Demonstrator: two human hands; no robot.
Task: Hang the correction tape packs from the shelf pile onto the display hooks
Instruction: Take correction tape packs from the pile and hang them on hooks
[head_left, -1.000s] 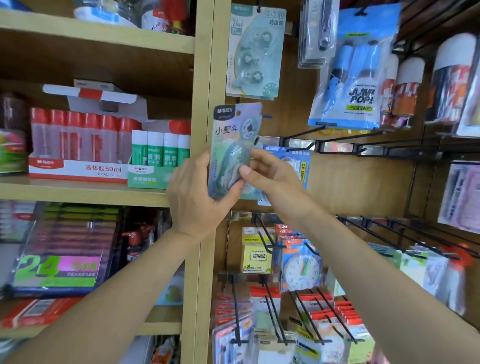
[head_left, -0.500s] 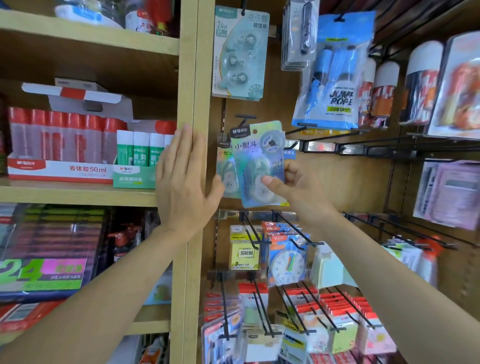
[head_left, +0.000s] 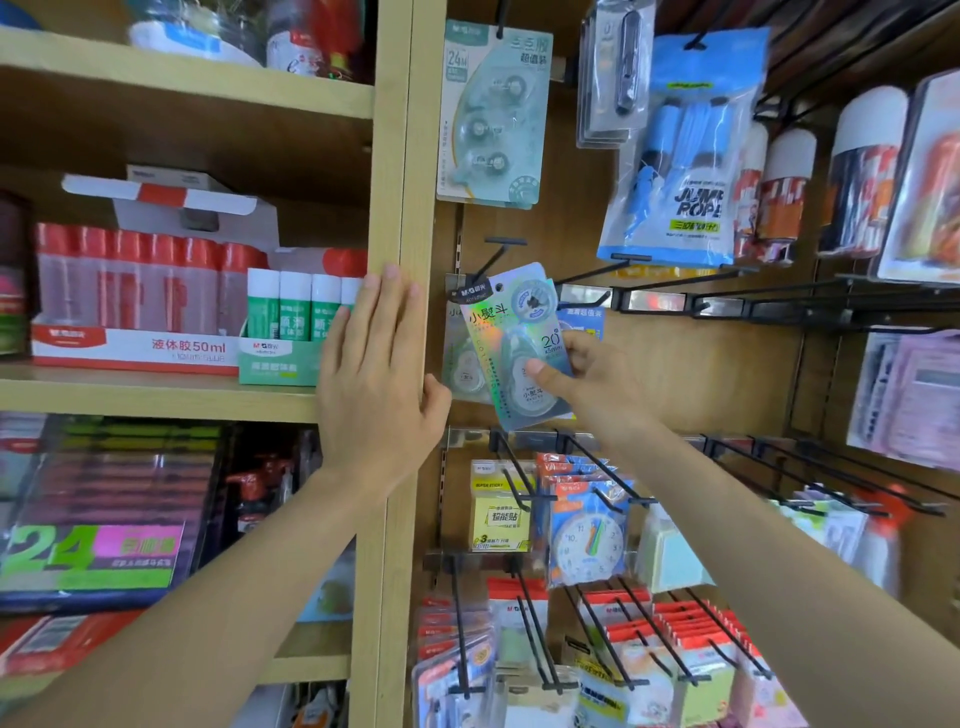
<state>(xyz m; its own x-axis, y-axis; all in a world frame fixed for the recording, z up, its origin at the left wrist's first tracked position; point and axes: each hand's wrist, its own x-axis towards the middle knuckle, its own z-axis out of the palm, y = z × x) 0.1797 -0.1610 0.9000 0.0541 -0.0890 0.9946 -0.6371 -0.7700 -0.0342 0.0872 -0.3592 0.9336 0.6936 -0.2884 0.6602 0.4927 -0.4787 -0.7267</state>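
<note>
Step in hand: threading the correction tape pack onto the display hook. The pack sits tilted, its dark header just below the hook's sloping arm. The round hang hole near its top edge looks unthreaded, though I cannot confirm this. A second pack hangs directly behind it.

To do this well, I would level the pack, bring the hole square to the hook tip, then slide it back along the arm until it rests against the one behind. I would let go only once it hangs freely.

Right hand: forearm reaching up from lower right, grip clamped on the pack's lower right, thumb across the front, fingers behind the card.

Left hand: grip apart, fingers straight and flat against the wooden upright, holding nothing.
</note>
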